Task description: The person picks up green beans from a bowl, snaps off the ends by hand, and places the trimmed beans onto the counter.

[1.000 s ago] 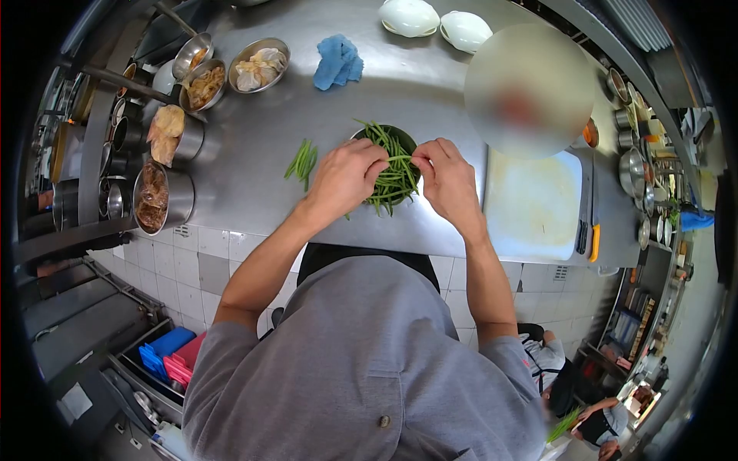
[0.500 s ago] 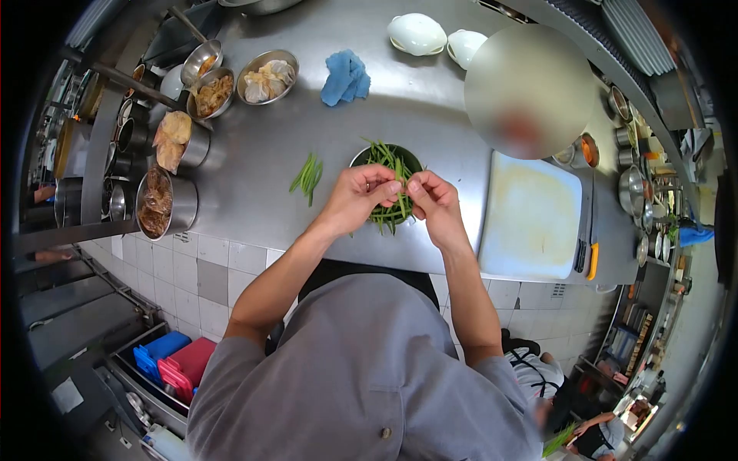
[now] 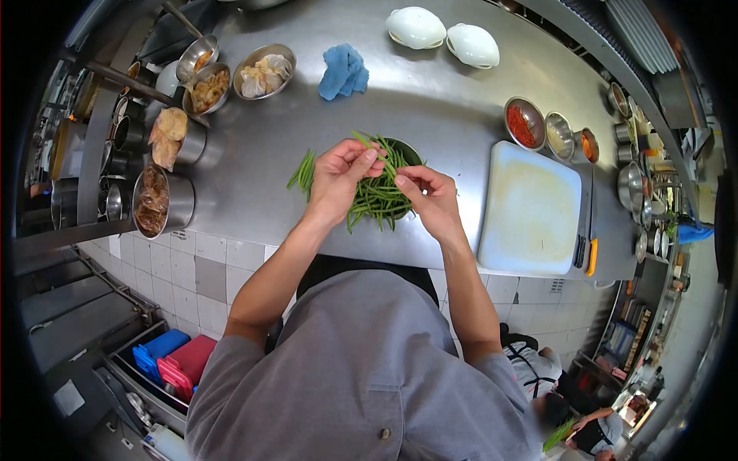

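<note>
Currently, a single green bean (image 3: 359,139) is held above a round bowl (image 3: 411,150) on the metal counter (image 3: 254,173). It is gripped between the thumb and fingers of the left hand (image 3: 338,177), and its lower end is pinched at the fingertips of the right hand (image 3: 434,202). Both hands are therefore closed on the one bean, which is held at a slant. The bowl is heaped with more beans (image 3: 379,202), some of which protrude over the near rim. A small pile of beans (image 3: 304,170) is noted on the counter just left of the bowl.

To the right, a white cutting board (image 3: 530,211) is laid flat, and a knife with an orange handle (image 3: 592,257) is placed beside it. Beyond the board, a metal bowl of red shreds (image 3: 522,126) is observed. A crumpled blue cloth (image 3: 344,73) is found farther back, near a metal bowl with pale contents (image 3: 266,74). Two white dishes (image 3: 416,28) are positioned side by side at the far side.
</note>
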The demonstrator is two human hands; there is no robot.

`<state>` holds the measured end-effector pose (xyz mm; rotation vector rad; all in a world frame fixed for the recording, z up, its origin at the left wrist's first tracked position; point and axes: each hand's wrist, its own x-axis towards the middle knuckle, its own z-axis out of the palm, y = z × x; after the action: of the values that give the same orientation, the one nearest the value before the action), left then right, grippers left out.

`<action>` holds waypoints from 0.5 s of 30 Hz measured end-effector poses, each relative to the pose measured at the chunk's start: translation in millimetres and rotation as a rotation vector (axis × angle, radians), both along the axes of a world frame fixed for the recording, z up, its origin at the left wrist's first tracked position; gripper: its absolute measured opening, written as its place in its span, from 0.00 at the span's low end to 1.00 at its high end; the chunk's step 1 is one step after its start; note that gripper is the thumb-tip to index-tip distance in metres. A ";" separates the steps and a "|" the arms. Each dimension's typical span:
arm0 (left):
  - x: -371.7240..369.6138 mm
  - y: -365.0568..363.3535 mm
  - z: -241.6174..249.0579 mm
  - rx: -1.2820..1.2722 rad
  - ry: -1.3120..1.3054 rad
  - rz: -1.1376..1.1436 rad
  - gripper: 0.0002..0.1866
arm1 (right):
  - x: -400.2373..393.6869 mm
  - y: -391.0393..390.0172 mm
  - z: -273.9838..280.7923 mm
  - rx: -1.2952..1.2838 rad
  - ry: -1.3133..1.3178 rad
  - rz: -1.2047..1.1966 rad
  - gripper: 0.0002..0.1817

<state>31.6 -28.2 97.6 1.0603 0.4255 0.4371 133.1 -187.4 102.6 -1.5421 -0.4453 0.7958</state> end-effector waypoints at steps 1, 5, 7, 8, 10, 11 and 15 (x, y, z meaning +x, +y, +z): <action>0.2 -1.6 -0.1 0.000 -0.007 0.002 0.07 | 0.0 1.4 -0.6 -0.007 -0.002 0.016 0.06; -0.2 -3.2 0.8 -0.002 -0.010 0.003 0.08 | 0.4 3.9 -9.1 0.007 -0.077 0.037 0.04; -1.1 -3.1 -1.2 0.007 0.005 -0.003 0.08 | -1.9 2.2 -7.9 -0.010 -0.182 0.093 0.03; -1.6 -2.6 -1.4 0.021 0.030 -0.019 0.08 | -4.6 0.2 -5.1 -0.036 -0.274 0.106 0.02; -1.1 -0.1 -1.6 0.049 0.080 -0.051 0.08 | -11.6 0.7 15.3 -0.087 -0.458 0.132 0.01; -1.2 0.4 -2.7 0.056 0.100 -0.084 0.08 | -13.0 0.0 13.6 -0.104 -0.600 0.158 0.04; -2.0 -2.6 -8.6 0.101 0.159 -0.184 0.06 | -18.0 -2.6 7.5 -0.092 -0.946 0.203 0.04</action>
<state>29.5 -30.8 89.0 1.2261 0.4456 0.2133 115.1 -190.0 110.1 -1.9232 -1.2800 0.1785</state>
